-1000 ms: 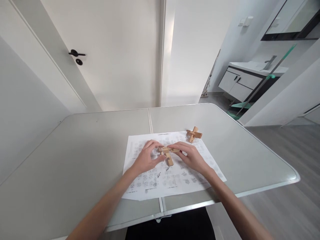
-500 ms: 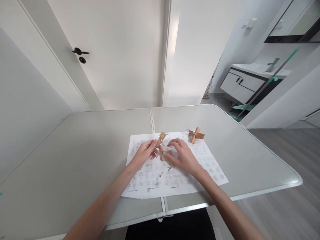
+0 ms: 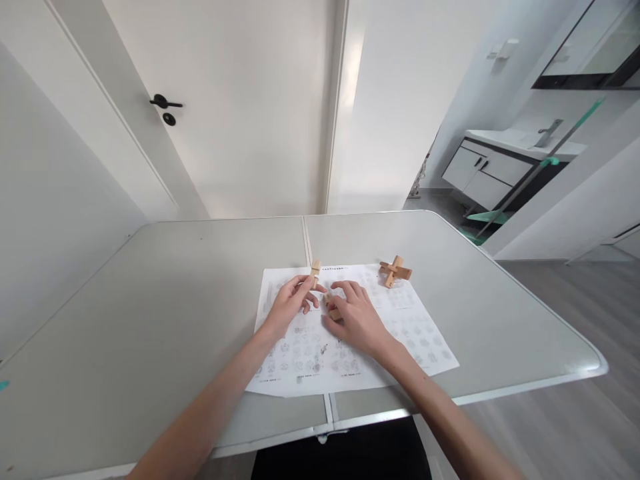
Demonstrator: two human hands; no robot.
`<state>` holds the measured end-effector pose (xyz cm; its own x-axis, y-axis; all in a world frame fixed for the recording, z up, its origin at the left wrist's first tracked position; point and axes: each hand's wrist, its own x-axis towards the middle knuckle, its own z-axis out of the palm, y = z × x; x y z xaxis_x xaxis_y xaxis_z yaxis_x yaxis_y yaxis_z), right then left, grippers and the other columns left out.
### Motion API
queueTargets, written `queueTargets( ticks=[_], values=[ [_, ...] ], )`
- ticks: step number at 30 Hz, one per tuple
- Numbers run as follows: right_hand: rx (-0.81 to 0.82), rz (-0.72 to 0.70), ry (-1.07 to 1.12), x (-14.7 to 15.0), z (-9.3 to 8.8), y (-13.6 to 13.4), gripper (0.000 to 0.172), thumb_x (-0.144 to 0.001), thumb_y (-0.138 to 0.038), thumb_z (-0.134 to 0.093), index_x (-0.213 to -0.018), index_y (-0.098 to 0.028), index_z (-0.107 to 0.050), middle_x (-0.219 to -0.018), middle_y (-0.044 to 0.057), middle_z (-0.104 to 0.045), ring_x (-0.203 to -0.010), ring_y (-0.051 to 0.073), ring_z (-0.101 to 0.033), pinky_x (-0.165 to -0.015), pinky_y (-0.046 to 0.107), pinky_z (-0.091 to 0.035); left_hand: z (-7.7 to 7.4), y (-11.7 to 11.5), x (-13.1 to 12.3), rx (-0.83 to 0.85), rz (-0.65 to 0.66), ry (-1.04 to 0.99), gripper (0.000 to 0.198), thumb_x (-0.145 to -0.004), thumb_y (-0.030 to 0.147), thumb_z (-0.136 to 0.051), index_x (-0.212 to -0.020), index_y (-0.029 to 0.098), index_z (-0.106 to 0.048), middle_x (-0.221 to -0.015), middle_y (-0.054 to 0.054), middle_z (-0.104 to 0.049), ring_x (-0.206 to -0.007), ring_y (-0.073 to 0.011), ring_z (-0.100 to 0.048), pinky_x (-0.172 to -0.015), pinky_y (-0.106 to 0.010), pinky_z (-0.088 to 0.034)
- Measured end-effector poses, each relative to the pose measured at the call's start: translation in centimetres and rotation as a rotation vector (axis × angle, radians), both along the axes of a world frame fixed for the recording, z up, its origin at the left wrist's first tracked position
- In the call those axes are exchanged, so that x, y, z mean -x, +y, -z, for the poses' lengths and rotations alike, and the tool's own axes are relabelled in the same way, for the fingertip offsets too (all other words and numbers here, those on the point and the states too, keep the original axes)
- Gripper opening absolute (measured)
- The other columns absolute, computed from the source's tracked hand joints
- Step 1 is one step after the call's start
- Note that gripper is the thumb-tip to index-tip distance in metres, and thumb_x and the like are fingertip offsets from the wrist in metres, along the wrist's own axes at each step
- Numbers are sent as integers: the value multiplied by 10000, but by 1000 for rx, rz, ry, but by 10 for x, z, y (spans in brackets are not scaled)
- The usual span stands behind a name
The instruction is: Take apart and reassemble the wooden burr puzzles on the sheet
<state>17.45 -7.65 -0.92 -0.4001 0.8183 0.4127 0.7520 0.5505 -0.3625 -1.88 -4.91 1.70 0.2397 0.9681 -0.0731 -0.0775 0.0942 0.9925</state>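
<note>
The left hand (image 3: 290, 300) grasps a notched wooden piece (image 3: 315, 268) between thumb and fingers, its end pointing toward the far edge of the worktop (image 3: 200, 287). In view the piece overlaps the far edge of a printed sheet (image 3: 385, 307), close to the seam (image 3: 307, 241) that divides the worktop. The right hand (image 3: 357, 317) curls low over some light wooden parts (image 3: 335, 314) on the sheet, touching them; its fingers cover most of them, so I cannot tell whether it has a grip. The two hands are near each other, with a narrow gap between their fingertips.

A crossed wooden assembly (image 3: 395, 271) lies at the sheet's far right corner, well apart from the right hand and well inside the worktop's rounded far right corner. The sheet's near edge runs just inside the worktop's near edge, with a strip of surface between. A broad span of worktop separates the sheet from the left edge, and another, narrowing toward the far corner, reaches to the right edge. Both forearms cross the near edge. Beyond the far edge stands a white door (image 3: 245, 113); past the right edge shows grey floor (image 3: 565, 300).
</note>
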Motion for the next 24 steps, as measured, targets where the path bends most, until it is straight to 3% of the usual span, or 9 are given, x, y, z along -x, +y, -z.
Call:
queueTargets(
  ticks=[4,11,16,19,24],
  values=[
    [-13,9,-6,-4,3,-6,167,-880,-238,-735,-1014,-209,-639,-1318,162,-592,-1254,363,-523,-1012,537,-498,0,0,0,10,-28,-12,434,-929,587,-675,-1018,163,-642,-1091,-127,-752,-654,-115,-618,-542,-247,-389],
    [-40,19,-30,-13,3,-9,159,-922,-299,-775,-947,-218,-640,-1318,149,-613,-1224,359,-559,-974,535,-516,1,-2,-2,0,-13,4,420,-946,573,-663,-1015,160,-632,-1091,-122,-751,-647,-107,-612,-544,-244,-385],
    [-23,20,180,-16,-9,-14,129,-994,-360,-694,-985,-232,-679,-1206,124,-669,-1116,314,-623,-935,495,-534,0,-2,-2,-5,-18,1,436,-934,581,-672,-1047,162,-633,-1089,-125,-755,-637,-115,-628,-536,-250,-391],
    [82,63,411,-17,-23,-20,227,-993,-468,-675,-986,-242,-696,-1069,102,-698,-985,278,-658,-868,434,-547,0,-3,-3,-16,-16,6,451,-943,590,-659,-1091,165,-626,-1101,-131,-758,-644,-121,-639,-532,-250,-393],
    [457,25,793,-19,-41,-25,309,-996,-535,-633,-1066,-236,-659,-827,37,-706,-787,220,-672,-716,344,-540,1,-5,-6,-59,39,43,441,-968,570,-646,-1151,170,-610,-1110,-137,-763,-706,-146,-683,-552,-253,-426]
  ],
)
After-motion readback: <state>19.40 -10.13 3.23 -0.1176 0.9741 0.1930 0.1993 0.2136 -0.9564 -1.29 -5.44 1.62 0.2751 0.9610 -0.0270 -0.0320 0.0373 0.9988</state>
